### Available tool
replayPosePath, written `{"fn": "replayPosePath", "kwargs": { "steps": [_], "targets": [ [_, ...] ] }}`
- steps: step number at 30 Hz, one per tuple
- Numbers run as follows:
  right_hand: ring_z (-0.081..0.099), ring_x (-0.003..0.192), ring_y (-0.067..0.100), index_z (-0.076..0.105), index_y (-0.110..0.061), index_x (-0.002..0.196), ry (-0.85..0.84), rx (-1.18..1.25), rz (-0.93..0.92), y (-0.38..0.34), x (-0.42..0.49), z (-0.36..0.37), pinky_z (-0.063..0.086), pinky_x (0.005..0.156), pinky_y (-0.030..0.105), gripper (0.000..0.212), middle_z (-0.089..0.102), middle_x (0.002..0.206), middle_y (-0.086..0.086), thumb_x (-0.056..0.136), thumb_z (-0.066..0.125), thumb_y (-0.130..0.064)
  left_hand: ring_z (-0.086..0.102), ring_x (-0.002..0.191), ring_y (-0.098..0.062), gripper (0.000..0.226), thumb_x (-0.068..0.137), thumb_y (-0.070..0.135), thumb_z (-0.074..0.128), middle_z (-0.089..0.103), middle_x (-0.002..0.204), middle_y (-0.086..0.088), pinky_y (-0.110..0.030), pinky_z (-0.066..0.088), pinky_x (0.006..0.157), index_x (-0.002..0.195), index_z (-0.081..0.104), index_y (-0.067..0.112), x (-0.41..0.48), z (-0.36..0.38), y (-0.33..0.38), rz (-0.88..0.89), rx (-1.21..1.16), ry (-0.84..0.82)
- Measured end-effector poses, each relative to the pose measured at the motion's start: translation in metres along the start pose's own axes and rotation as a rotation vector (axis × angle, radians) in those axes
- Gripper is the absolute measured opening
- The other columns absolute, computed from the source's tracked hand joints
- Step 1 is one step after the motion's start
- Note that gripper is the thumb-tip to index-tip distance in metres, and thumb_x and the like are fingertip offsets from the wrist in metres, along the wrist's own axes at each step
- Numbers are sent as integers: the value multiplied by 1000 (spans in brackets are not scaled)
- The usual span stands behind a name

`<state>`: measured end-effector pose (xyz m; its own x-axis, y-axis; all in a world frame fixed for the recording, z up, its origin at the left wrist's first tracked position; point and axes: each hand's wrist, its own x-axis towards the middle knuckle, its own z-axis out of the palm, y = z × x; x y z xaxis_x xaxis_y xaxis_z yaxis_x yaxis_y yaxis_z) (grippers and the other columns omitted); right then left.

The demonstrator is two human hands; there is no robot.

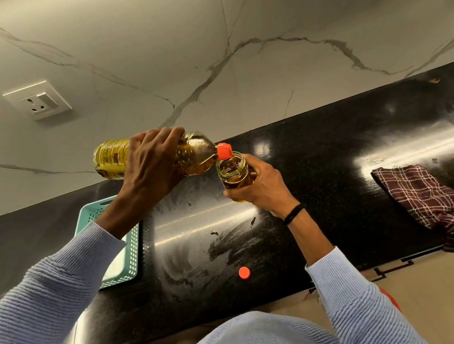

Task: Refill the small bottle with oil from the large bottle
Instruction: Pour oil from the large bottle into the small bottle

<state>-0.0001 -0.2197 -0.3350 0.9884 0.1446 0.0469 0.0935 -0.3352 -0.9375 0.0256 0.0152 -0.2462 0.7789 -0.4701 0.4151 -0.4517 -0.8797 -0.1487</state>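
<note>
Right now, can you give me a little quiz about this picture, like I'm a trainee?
1. True or false: the left hand holds the big bottle.
2. Which hand holds the small bottle?
3. Where is the loose cap? A on the counter, B on the small bottle, C in the left hand.
Key: 1 true; 2 right hand; 3 A.

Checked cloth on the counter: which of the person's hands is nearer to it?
The right hand. It holds the small bottle, left of the checked cloth in the picture with bare counter between; the left hand grips the large bottle even farther left.
</note>
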Motion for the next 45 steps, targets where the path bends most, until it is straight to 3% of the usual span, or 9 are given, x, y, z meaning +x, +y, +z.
{"fn": "replayPosePath", "kwargs": {
  "steps": [5,12,33,45],
  "targets": [
    [59,112,8,53,-24,135,1,7,-1,-1,-2,-1,46,91,16,76,64,124,-7,69,89,-28,61,102,-35,75,64,37,91,64,115,-14,-48,42,89,123,53,10,-1,-1,0,5,4,4],
    [59,114,10,53,-23,135,-1,1,-6,-2,-4,0,49,97,24,76,64,125,-6,69,90,-28,61,102,-36,78,63,38,91,64,116,-15,-49,43,91,124,53,10,-2,0,0,-6,6,-12],
    [57,109,5,53,-25,135,-10,-3,17,-2,-4,-2,41,81,4,75,64,122,-9,69,89,-29,61,103,-37,78,64,37,90,64,116,-16,-52,43,93,125,53,8,-2,1,2,-7,-1,-23],
    [59,110,7,54,-24,134,-13,4,22,-2,-5,-3,43,86,10,75,65,123,-7,69,90,-28,61,102,-37,78,62,35,91,64,115,-16,-51,42,92,124,53,8,-2,-1,4,0,1,-23]
  ]
}}
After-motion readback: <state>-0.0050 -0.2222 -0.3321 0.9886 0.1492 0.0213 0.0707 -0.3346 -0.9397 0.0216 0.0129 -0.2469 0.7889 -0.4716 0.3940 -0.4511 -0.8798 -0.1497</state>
